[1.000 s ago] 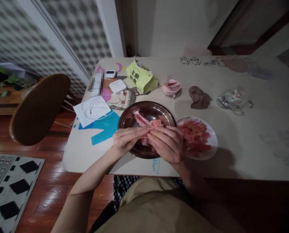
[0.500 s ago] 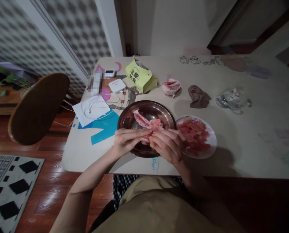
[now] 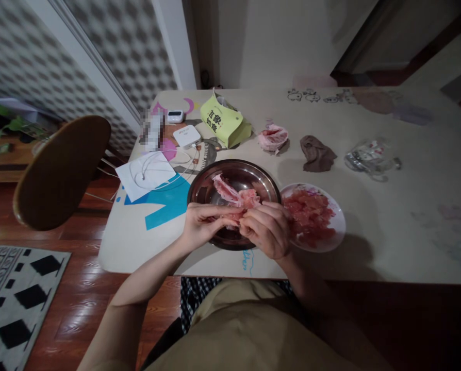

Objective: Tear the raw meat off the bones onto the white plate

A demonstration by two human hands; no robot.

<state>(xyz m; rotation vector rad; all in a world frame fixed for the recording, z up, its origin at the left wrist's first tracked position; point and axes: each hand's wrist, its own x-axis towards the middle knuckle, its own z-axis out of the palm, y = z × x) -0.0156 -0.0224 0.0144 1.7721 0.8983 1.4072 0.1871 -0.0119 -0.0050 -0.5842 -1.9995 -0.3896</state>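
A pale table [image 3: 389,216] with coloured drawings fills the middle and right of the frame. At the left stands a brown wooden chair [image 3: 60,170] on a glossy red-brown wood floor [image 3: 79,304], with a black-and-white patterned rug [image 3: 14,304] at the lower left. A checker-patterned wall [image 3: 110,46] takes the upper left; a plain pale wall [image 3: 277,41] lies top centre. The light is dim.
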